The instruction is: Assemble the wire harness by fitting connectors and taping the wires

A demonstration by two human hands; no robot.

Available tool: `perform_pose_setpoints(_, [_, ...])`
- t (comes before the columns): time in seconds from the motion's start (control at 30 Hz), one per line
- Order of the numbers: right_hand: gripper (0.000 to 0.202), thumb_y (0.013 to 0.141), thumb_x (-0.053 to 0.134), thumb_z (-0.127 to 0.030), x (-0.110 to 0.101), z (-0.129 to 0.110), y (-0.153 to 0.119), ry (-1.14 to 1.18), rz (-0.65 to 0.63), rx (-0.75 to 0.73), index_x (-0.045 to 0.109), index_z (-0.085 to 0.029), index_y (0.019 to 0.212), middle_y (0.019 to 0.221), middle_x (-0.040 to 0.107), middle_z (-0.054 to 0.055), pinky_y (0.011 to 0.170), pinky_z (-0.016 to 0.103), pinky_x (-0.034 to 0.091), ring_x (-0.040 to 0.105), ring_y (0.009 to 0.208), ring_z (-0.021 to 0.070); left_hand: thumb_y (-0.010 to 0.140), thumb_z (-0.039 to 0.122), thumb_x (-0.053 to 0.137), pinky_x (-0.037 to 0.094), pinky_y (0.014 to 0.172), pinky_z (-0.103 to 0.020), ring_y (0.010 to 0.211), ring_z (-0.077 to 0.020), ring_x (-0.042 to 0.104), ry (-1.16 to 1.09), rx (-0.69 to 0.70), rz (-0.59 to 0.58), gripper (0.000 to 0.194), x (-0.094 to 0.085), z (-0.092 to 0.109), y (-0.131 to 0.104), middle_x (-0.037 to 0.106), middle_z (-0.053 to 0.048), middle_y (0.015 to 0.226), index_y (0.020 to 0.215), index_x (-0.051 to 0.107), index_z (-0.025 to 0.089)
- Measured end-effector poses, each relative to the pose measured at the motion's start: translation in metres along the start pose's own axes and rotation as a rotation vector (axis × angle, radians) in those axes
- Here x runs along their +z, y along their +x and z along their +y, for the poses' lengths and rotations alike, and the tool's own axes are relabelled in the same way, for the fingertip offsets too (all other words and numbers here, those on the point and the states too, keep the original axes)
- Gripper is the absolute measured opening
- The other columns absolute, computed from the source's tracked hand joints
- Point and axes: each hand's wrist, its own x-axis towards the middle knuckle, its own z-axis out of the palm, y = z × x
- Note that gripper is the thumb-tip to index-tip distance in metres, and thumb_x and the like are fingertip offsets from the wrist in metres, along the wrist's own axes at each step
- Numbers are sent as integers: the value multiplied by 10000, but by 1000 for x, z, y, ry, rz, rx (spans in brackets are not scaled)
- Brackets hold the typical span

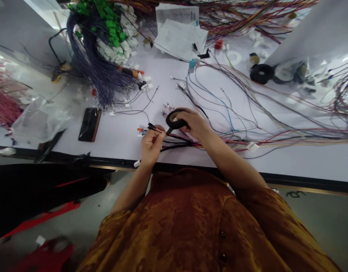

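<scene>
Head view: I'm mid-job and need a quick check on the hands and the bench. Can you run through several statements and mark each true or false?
1. The right hand holds a black tape roll. True.
2. The left hand is empty. False: it holds thin wires with black ends.
3. A strip of tape runs from the roll towards the left hand. True.
4. The phone lies to the left of both hands. True.
5. The green connectors lie close beside the right hand. False: they are at the far left, by the dark wire bundle.
</scene>
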Motion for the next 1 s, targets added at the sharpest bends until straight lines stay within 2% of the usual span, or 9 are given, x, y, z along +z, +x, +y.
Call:
perform_pose_setpoints(0.1, [446,904,482,-289,3,16,-41,-143,149,-197,478,-237,1347,980,638,63,564,282,514,597,665,149,855,438,665,419,531,-213,518,-82,493,-124,-176,95,297,0,-12,4,578,19,623,724,583,184])
perform_pose_setpoints(0.2, [460,867,578,-283,8,33,-85,-404,-49,-443,533,-259,1324,1161,609,102,829,363,553,630,983,224,844,465,677,284,382,-188,351,-54,341,-205,-323,65,298,1,-11,8,464,80,468,769,577,194])
perform_pose_setpoints(0.27, [349,874,583,-289,12,37,-94,-419,-81,-490,593,-236,1219,1155,600,109,818,349,551,624,965,208,833,476,686,359,399,-183,389,-66,462,-222,-357,30,312,2,-2,8,567,53,552,777,570,192])
perform_pose_setpoints(0.4, [501,864,623,-393,13,22,-59,-75,128,-157,455,-203,1296,935,610,37,487,229,461,525,562,92,892,403,631,563,716,-285,754,-153,699,-17,-117,-88,203,4,21,1,722,-39,897,877,637,201])
perform_pose_setpoints(0.5, [497,832,648,-370,3,6,-23,126,-81,189,457,-177,1249,625,508,-68,349,198,285,370,395,71,916,295,593,535,854,-315,896,-180,688,233,179,-241,109,4,30,-7,730,-61,955,889,664,217])
perform_pose_setpoints(0.6, [291,807,612,-268,-11,1,-9,260,-202,282,536,-176,1072,537,440,-87,342,189,207,287,375,59,924,265,569,525,859,-308,911,-181,681,307,260,-304,112,3,28,-9,733,-67,963,885,662,216])
perform_pose_setpoints(0.77, [501,868,520,-273,-19,29,-54,63,127,-126,420,-244,1358,874,615,18,448,226,422,493,531,104,944,369,558,466,519,-206,546,-90,602,41,-61,54,200,10,12,4,708,-23,797,867,602,190])
perform_pose_setpoints(0.87, [488,864,557,-233,-9,51,-92,-354,69,-430,493,-238,1348,1115,609,107,726,324,559,625,860,187,929,443,566,302,344,-176,337,-52,448,-80,-234,36,270,16,12,14,633,33,611,847,576,186])
perform_pose_setpoints(1.0, [253,896,558,-295,3,45,-89,-254,102,-425,593,-201,1127,1024,608,100,662,305,544,604,765,154,938,431,548,522,534,-204,596,-112,681,27,-117,-61,247,17,29,11,730,-30,854,897,576,189])
